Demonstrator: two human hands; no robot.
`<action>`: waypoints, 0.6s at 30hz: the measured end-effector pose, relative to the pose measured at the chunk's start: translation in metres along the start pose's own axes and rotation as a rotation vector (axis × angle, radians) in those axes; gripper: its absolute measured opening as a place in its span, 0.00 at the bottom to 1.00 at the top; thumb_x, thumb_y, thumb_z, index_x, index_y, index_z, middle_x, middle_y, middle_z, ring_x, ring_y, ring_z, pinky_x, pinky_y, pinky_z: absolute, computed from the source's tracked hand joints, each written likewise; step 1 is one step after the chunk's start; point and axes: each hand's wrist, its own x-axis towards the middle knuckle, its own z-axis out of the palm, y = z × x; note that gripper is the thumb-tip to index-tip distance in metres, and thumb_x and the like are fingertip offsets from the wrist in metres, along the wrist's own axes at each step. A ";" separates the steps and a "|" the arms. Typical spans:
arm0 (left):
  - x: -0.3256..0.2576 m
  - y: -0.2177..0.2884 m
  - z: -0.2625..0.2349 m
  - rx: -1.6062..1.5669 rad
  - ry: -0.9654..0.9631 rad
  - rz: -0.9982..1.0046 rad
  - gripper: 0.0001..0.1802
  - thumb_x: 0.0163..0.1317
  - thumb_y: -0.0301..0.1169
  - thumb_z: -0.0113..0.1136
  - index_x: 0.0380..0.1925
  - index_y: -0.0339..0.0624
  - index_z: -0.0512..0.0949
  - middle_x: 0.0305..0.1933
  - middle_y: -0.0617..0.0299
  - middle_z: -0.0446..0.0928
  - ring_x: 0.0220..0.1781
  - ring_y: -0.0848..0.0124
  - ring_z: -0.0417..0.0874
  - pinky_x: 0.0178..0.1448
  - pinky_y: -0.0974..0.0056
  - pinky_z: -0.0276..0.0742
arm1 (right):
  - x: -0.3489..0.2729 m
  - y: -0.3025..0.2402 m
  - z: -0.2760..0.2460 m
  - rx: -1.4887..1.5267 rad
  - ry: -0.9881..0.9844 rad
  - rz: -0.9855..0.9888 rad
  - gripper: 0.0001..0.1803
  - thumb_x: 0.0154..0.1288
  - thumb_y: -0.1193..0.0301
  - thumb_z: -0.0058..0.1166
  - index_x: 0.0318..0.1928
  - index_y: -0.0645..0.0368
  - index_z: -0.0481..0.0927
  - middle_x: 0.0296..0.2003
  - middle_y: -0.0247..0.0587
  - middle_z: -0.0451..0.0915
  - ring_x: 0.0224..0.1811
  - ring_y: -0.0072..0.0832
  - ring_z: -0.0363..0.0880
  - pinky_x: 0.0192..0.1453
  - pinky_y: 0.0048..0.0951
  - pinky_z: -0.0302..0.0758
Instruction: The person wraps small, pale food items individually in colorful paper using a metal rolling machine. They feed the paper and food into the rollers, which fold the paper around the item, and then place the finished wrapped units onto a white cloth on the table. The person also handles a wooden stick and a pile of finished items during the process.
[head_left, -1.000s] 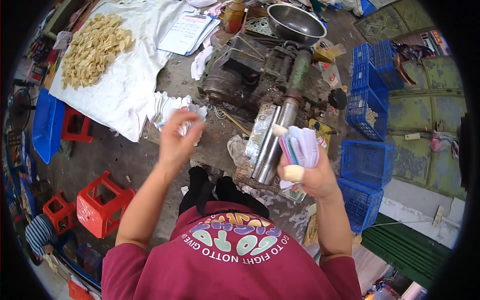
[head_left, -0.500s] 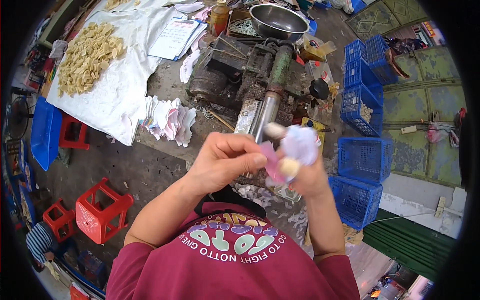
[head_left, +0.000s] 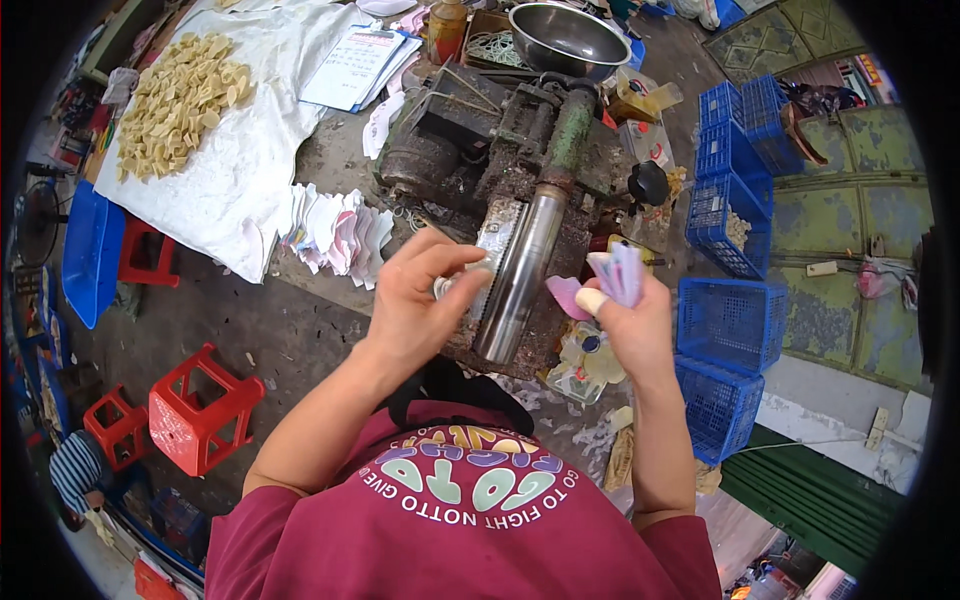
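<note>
My right hand (head_left: 640,325) is closed round a small stack of thin lilac pieces (head_left: 620,275), to the right of the machine. A single pink piece (head_left: 568,297) sticks out from the same hand toward the roller, and a pale yellowish cover (head_left: 590,301) sits on the thumb tip. My left hand (head_left: 418,300) is at the left side of the roller, thumb and forefinger apart, with nothing seen between them. Between the hands lies the shiny steel roller (head_left: 522,280) of a grimy machine (head_left: 490,130). Whether the lilac pieces are cloth or paper is unclear.
A row of wavy white and pink pieces (head_left: 340,230) stands left of the machine. Pale yellow bits (head_left: 180,105) are heaped on a white sheet (head_left: 255,150). Blue crates (head_left: 730,322) stand right, red stools (head_left: 200,410) left. A steel bowl (head_left: 570,40) is behind.
My hands have moved apart: the left has let go of the pink piece and drawn left, while the right has moved slightly right with the lilac and pink pieces. The roller is now uncovered.
</note>
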 end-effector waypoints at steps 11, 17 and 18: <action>0.008 -0.052 0.002 0.112 0.035 0.003 0.04 0.51 0.22 0.65 0.27 0.36 0.78 0.30 0.57 0.74 0.33 0.65 0.77 0.39 0.63 0.70 | 0.020 0.016 0.034 -0.192 0.106 -0.146 0.15 0.53 0.76 0.60 0.43 0.63 0.77 0.31 0.35 0.80 0.29 0.21 0.74 0.36 0.25 0.72; 0.032 -0.126 -0.145 0.627 0.476 0.008 0.03 0.52 0.21 0.60 0.28 0.36 0.79 0.28 0.52 0.78 0.31 0.56 0.80 0.37 0.59 0.74 | 0.010 -0.001 0.018 0.239 0.008 0.099 0.21 0.59 0.70 0.59 0.52 0.66 0.75 0.25 0.33 0.75 0.23 0.18 0.72 0.27 0.20 0.69; 0.033 -0.139 -0.171 0.813 0.464 0.040 0.01 0.52 0.23 0.61 0.26 0.37 0.79 0.28 0.55 0.78 0.32 0.56 0.79 0.39 0.57 0.72 | 0.008 -0.002 0.018 0.308 -0.049 0.100 0.22 0.60 0.69 0.58 0.53 0.66 0.73 0.24 0.32 0.73 0.23 0.18 0.71 0.28 0.21 0.69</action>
